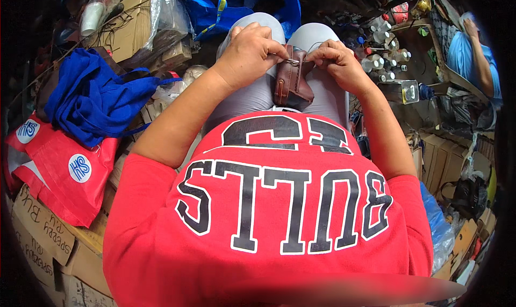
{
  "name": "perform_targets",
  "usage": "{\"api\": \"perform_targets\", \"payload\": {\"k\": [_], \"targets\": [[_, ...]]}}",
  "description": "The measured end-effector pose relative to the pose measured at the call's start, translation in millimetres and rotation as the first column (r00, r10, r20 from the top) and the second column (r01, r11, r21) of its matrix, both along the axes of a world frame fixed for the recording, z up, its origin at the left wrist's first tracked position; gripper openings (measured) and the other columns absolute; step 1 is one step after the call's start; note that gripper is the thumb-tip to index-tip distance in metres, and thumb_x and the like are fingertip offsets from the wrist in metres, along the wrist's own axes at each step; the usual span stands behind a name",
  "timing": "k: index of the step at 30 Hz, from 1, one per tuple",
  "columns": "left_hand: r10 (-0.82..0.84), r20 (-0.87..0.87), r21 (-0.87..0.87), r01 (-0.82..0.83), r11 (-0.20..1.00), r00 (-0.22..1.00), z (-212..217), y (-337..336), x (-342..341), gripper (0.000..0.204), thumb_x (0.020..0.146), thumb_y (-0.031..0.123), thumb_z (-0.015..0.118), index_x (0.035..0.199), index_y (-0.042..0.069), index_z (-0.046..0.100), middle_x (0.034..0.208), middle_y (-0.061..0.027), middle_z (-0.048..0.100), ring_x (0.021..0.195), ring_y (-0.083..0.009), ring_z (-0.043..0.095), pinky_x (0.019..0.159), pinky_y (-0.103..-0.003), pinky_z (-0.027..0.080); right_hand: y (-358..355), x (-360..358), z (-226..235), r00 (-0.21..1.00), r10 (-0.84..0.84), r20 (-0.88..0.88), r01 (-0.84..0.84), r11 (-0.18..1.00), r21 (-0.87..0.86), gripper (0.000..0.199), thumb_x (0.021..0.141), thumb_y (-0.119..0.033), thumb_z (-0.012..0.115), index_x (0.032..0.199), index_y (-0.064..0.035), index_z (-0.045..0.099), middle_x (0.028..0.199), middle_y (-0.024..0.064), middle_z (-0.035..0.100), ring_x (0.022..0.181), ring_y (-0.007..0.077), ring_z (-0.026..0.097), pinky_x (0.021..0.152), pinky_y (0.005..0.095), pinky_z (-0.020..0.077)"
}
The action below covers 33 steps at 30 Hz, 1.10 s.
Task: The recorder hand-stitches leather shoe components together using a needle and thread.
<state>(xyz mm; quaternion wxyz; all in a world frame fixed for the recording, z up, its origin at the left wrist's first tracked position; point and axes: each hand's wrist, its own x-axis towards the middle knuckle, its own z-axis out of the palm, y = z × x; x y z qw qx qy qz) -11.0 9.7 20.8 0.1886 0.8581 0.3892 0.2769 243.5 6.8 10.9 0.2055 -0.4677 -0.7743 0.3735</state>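
A brown leather shoe (293, 84) with a stitched seam and a tan lace detail is held upright between my grey-trousered knees. My left hand (251, 50) comes in from the left, its thumb and forefinger pinched on the shoe's upper edge. Close to those fingertips, a small shiny metal piece (292, 62) lies across the leather; its kind is unclear. My right hand (338, 64) is closed in a pinch just right of the shoe. A fine thread (318, 43) appears to curve by its fingers. The shoe's far end is partly hidden.
On the left are a blue cloth bag (99, 94), a red bag (70, 172) and cardboard boxes (43, 221). Several bottles (381, 54) stand at the right. A blue tarp-like bag (242, 6) lies beyond my knees. Another person in blue (473, 62) sits at far right.
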Motion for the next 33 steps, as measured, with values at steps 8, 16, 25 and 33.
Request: {"api": "perform_targets", "payload": {"k": [8,16,25,33], "targets": [[-0.072,-0.053,0.084,0.076,0.994,0.996,2.5,-3.5,8.1,0.016,0.073,0.011,0.071,0.084,0.021,0.073,0.073,0.0014,0.054,0.081,-0.0185,0.052,0.079,-0.036,0.034,0.3,6.4,-4.2,0.999,0.013,-0.048,-0.016,0.998,-0.062,0.033,0.071,0.003,0.060,0.094,-0.0156,0.074,0.079,0.0005,0.061,0.083,0.0170,0.055,0.083,0.0284,0.0428],[-0.176,0.141,-0.281,0.210,0.936,0.974,-20.0,22.8,-4.1,0.027,0.073,0.005,0.069,0.093,0.022,0.075,0.077,0.0020,0.058,0.083,-0.0174,0.052,0.086,-0.037,0.035,2.7,2.8,-10.5,0.992,0.007,-0.123,-0.014,0.999,-0.051,0.034,0.069,0.005,0.061,0.094,-0.0144,0.075,0.078,-0.0003,0.062,0.081,0.0152,0.057,0.080,0.0276,0.0451],[-0.069,0.008,-0.167,0.070,0.983,0.998,-16.0,8.1,-0.8,0.026,0.073,0.008,0.069,0.093,0.024,0.075,0.075,0.0040,0.061,0.086,-0.0167,0.052,0.086,-0.034,0.035,-12.3,-2.9,-2.5,0.990,-0.102,-0.096,0.102,0.995,-0.002,0.023,0.072,-0.004,0.072,0.093,-0.0129,0.073,0.076,0.0031,0.065,0.074,0.0166,0.058,0.072,0.0283,0.0472],[0.151,0.090,-0.259,-0.123,0.958,0.984,-21.5,-7.8,18.0,0.015,0.070,0.014,0.073,0.084,0.018,0.073,0.075,0.0036,0.065,0.081,-0.0159,0.056,0.087,-0.033,0.033,-17.5,-15.7,-12.9,0.979,-0.198,-0.037,0.201,0.971,0.128,0.018,0.072,-0.017,0.075,0.089,-0.0127,0.073,0.078,0.0029,0.068,0.077,0.0183,0.059,0.082,0.0325,0.0384]]}}
